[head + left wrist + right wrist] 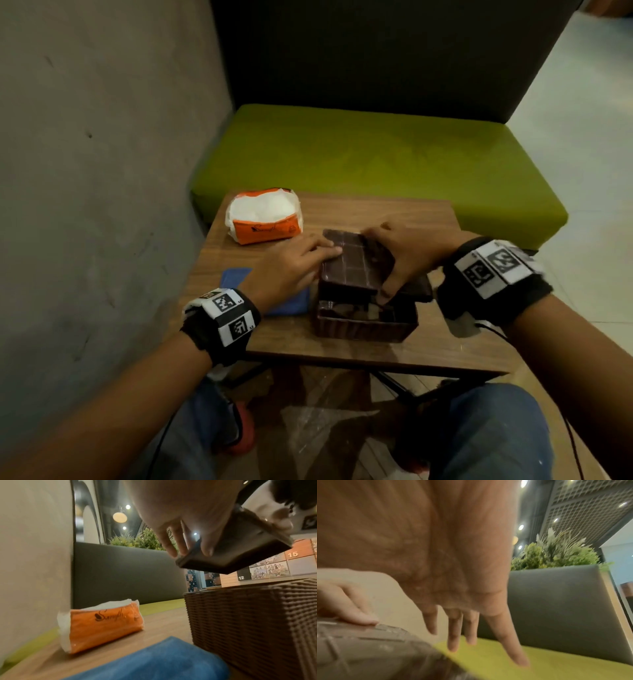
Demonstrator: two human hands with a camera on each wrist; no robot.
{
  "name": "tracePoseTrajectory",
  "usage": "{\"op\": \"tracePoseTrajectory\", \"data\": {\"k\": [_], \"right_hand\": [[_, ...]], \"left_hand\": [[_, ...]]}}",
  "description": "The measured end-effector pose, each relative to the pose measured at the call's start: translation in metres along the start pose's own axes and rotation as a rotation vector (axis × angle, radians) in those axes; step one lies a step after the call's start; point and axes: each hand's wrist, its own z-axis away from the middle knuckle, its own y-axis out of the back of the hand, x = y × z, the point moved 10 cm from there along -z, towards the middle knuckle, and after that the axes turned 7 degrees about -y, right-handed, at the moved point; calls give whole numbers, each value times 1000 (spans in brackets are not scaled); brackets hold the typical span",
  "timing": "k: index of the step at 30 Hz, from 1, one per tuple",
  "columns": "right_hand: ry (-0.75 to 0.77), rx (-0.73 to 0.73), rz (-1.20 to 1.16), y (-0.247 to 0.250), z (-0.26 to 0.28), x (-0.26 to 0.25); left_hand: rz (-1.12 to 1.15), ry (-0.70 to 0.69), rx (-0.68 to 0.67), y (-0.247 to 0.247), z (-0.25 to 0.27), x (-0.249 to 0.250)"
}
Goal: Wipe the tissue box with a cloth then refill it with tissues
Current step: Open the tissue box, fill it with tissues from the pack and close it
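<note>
A brown woven tissue box base stands open on the small wooden table. Its lid is tilted just above it, held by both hands. My left hand pinches the lid's left edge, fingers on top and thumb beneath. My right hand spans the lid's right side, thumb at the near corner and fingers over the far edge. A blue cloth lies under my left wrist, left of the base. An orange tissue pack lies at the table's far left.
A green bench seat with a dark backrest runs behind the table. A grey wall closes off the left. My knees and the table's dark legs are below the near edge. Pale floor shows at the right.
</note>
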Motion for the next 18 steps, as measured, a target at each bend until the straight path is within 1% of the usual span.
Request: {"op": "tracePoseTrajectory", "data": {"k": [1, 2, 4, 5, 6, 7, 8, 10, 12, 14, 16, 18], "right_hand": [[14, 53, -81, 6, 10, 3], [14, 121, -187, 11, 21, 8], [-25, 331, -382, 13, 43, 21], [-44, 461, -434, 7, 52, 27], [-36, 577, -466, -4, 58, 29], [-10, 659, -490, -18, 61, 26], [25, 697, -510, -34, 60, 20], [60, 659, -467, -68, 47, 6], [72, 602, -336, -95, 30, -3], [90, 636, -283, -104, 22, -2], [117, 703, -280, -103, 20, 2], [134, 760, -295, -100, 20, 8]], "left_hand": [[-17, 18, 75, 9, -2, -5], [4, 81, 154, 20, -4, -14], [88, 298, 290, 37, -3, -49], [130, 430, 322, 40, 0, -69], [194, 563, 318, 36, 2, -89], [284, 685, 287, 26, 4, -107], [370, 787, 251, 12, 4, -122], [473, 928, 206, -15, 0, -146], [554, 1041, 114, -48, -5, -162], [637, 1122, -57, -85, -8, -166], [731, 1145, -215, -117, -11, -161], [782, 1147, -294, -138, -14, -158]]}}
